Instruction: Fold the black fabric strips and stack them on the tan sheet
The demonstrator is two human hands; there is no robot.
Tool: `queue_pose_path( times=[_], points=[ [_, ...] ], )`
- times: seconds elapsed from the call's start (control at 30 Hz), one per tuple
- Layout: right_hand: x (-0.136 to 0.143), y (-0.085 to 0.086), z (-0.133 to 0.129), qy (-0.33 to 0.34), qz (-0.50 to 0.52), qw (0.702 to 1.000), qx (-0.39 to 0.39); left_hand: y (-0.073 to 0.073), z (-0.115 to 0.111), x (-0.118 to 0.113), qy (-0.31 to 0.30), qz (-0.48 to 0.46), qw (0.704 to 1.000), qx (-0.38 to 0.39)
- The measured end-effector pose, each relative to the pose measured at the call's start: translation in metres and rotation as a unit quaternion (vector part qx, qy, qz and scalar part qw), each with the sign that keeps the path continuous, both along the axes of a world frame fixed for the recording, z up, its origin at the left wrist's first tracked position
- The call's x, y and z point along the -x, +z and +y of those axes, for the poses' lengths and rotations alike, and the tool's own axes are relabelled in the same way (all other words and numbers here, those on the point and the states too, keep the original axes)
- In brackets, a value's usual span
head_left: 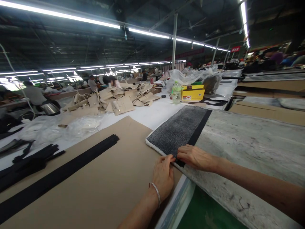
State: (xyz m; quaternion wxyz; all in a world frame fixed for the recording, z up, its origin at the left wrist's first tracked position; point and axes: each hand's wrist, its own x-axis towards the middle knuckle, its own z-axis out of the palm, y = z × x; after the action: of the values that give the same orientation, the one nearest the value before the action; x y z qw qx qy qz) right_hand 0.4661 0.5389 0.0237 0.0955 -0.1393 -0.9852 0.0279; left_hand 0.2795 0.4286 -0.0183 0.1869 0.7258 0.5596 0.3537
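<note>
A dark grey textured sheet (173, 130) lies on a pale, stained board (247, 136), with a black strip (201, 125) running along its right edge. My right hand (196, 157) is closed over the near end of this strip, fingers curled down onto it. Just left of it, my left hand (164, 175), with a bracelet at the wrist, pinches at the same near end by the board's edge. The fingertips of both hands almost meet. What exactly lies between them is partly hidden by the fingers.
A brown sheet (95, 178) on the left carries long black strips (59, 171). Beyond lie a pile of beige pieces (124, 98), clear plastic bags (81, 125), a bottle (176, 93) and a yellow box (193, 93). Other people work in the background.
</note>
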Motion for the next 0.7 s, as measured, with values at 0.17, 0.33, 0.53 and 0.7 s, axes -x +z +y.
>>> queue_pose_path(
  times=[0.17, 0.33, 0.53, 0.7],
  points=[
    [-0.004, 0.002, -0.003, -0.028, 0.047, 0.997, 0.059, 0.0, -0.002, -0.001, -0.001, 0.016, 1.0, 0.006],
    [-0.022, 0.007, -0.006, -0.116, 0.17, 0.97, 0.128, 0.006, -0.007, -0.003, -0.009, 0.037, 0.999, 0.007],
    [-0.077, 0.036, 0.023, -0.297, 0.445, 0.831, 0.152, 0.011, -0.011, -0.007, -0.023, 0.109, 0.994, -0.008],
    [-0.145, 0.113, 0.04, -0.343, 0.64, 0.685, 0.066, 0.012, -0.013, -0.01, -0.017, 0.134, 0.991, -0.01]
  ],
)
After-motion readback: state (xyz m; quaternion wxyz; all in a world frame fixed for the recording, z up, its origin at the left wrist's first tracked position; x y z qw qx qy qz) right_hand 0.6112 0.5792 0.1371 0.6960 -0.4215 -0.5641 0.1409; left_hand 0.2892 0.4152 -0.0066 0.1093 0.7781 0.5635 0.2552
